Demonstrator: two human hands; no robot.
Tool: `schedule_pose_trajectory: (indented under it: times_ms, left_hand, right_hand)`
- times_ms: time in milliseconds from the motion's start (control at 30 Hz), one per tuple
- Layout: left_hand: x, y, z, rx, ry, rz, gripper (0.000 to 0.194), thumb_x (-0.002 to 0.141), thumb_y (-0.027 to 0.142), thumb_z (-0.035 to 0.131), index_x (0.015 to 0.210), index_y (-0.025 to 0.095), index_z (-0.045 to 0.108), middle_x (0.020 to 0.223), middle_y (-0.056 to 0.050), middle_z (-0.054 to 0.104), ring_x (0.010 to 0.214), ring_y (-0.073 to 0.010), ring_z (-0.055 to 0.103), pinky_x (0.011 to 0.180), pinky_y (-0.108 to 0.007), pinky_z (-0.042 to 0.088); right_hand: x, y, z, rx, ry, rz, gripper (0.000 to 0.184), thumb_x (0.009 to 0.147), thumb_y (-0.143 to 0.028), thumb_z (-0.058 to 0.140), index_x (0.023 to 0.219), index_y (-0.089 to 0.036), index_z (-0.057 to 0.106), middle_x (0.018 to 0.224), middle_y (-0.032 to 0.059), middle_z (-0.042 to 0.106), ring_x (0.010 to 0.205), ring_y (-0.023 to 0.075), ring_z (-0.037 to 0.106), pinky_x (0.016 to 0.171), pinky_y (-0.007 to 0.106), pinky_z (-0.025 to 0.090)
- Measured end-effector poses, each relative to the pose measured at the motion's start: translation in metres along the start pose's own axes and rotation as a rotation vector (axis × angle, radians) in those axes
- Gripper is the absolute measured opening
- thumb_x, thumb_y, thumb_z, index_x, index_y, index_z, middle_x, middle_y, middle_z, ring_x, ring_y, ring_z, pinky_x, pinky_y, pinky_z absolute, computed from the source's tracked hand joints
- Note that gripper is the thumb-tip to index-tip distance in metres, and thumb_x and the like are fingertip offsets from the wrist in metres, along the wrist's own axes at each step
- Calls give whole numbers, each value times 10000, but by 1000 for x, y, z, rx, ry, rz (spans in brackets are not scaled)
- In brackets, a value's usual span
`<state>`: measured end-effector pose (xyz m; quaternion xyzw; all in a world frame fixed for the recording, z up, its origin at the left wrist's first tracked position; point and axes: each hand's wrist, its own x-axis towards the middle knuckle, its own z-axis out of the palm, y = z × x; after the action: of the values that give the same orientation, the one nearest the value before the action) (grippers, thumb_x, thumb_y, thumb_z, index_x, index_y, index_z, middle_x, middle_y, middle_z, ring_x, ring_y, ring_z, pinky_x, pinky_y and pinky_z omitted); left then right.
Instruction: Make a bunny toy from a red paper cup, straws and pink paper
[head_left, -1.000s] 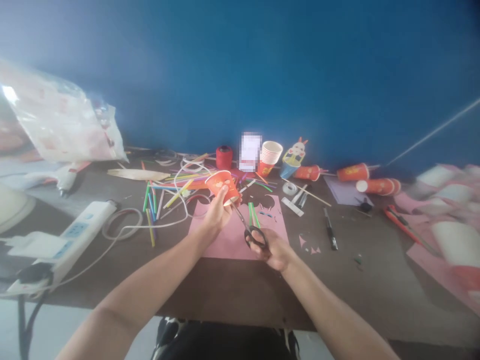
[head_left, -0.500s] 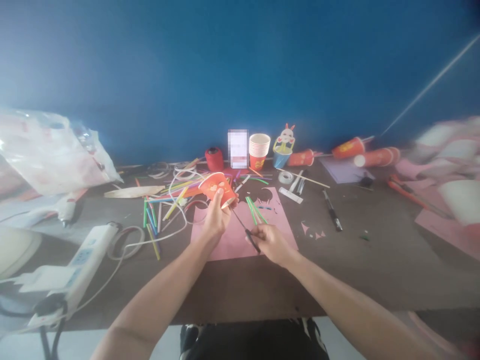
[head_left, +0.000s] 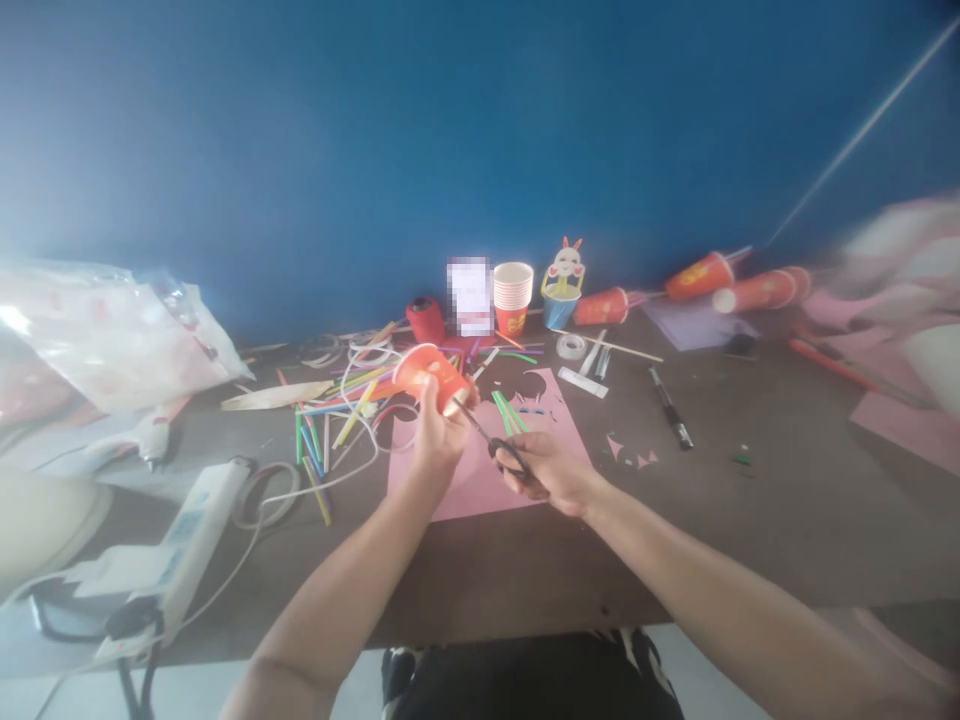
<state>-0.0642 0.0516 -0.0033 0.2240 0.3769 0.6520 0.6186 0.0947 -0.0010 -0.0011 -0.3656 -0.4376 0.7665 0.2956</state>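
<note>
My left hand [head_left: 442,425] is closed around a red paper cup [head_left: 429,375], tilted with its mouth to the upper left and its base toward my right hand. Black-handled scissors [head_left: 501,452] are gripped in my right hand [head_left: 544,468], their blades pointing up and left to the base of the cup. Whether the tips pierce the base I cannot tell. Below both hands lies a pink paper sheet [head_left: 442,490] with cut edges. Green straws [head_left: 506,412] rest on it just beyond the scissors.
Coloured straws [head_left: 322,450] and a white cable lie at left, near a power strip [head_left: 202,540] and a glue gun [head_left: 156,435]. Stacked cups [head_left: 513,298], a blue cup [head_left: 561,308] with a rabbit figure, and a tape roll [head_left: 571,346] stand behind. A pen [head_left: 670,408] lies right.
The scissors have turned in my right hand, and their tips have come up to the cup's base. The cup has tipped slightly in my left hand. The whole view has shifted a little.
</note>
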Motion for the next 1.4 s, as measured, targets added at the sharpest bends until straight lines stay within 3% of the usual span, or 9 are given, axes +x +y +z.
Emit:
schedule_pose_trajectory:
  times_ms: [167, 300, 533, 733, 900, 1033, 1133, 1267, 1400]
  left_hand:
    - [11, 16, -8, -220, 65, -53, 385, 743, 538, 564, 923, 198, 581, 802, -25, 649, 742, -145, 637, 684, -270, 497]
    - [11, 12, -10, -286, 26, -142, 458, 716, 581, 568, 903, 164, 592, 792, -42, 650, 712, -142, 634, 685, -272, 499]
    - [-3, 6, -8, -44, -195, -132, 485, 718, 600, 562, 960, 182, 607, 834, -82, 679, 763, -200, 651, 672, -317, 502]
    - [-7, -4, -7, -5, -221, -7, 374, 561, 298, 788, 881, 186, 629, 854, -56, 683, 912, -241, 640, 767, -322, 490]
    - [-5, -5, -8, -31, -277, 5, 364, 568, 261, 784, 887, 184, 625, 850, -59, 678, 828, -223, 645, 752, -333, 485]
    - [-5, -4, -9, -56, -333, -23, 322, 609, 221, 754, 899, 185, 619, 829, -47, 664, 792, -198, 638, 739, -316, 474]
    - [-6, -4, -11, -74, -335, -63, 356, 591, 214, 764, 912, 177, 613, 845, -60, 668, 805, -209, 641, 748, -321, 472]
    - [-6, -6, -12, -86, -341, -35, 442, 599, 261, 770, 998, 176, 601, 926, -97, 674, 830, -223, 647, 757, -333, 473]
    - [-6, -7, -13, -14, -348, 68, 511, 604, 291, 771, 1064, 166, 587, 947, -110, 673, 868, -237, 638, 770, -331, 475]
  right_hand:
    - [-3, -2, -10, -323, 203, -206, 232, 705, -373, 661, 672, -166, 560, 491, -24, 570, 442, 94, 507, 445, 214, 378]
    - [-12, -23, -30, -441, 378, -306, 229, 743, -393, 608, 717, -165, 594, 552, 12, 626, 502, 140, 579, 521, 265, 436]
    - [-60, -68, -115, -1250, 1020, -178, 287, 711, -434, 618, 857, -197, 688, 801, 85, 706, 754, 246, 649, 637, 321, 439]
    - [-72, -63, -196, -1627, 1025, 304, 367, 720, -511, 546, 736, -175, 694, 664, 127, 665, 573, 250, 612, 502, 320, 375]
    - [-65, -62, -223, -1699, 907, 390, 365, 665, -501, 598, 796, -170, 677, 701, 117, 670, 611, 259, 621, 502, 310, 373]
    - [-62, -85, -207, -1670, 909, 321, 355, 640, -504, 634, 806, -193, 679, 775, 112, 692, 668, 274, 630, 537, 323, 388]
    - [-47, -91, -159, -1547, 971, 24, 303, 767, -476, 528, 849, -221, 670, 828, 75, 706, 742, 246, 642, 602, 317, 416]
    - [-6, -67, -75, -1415, 495, -147, 233, 798, -415, 548, 884, -229, 658, 887, 39, 707, 787, 193, 643, 700, 278, 433]
    - [34, -43, -29, -1498, 416, -80, 314, 811, -388, 538, 1052, -190, 582, 942, 95, 682, 834, 237, 638, 671, 300, 427]
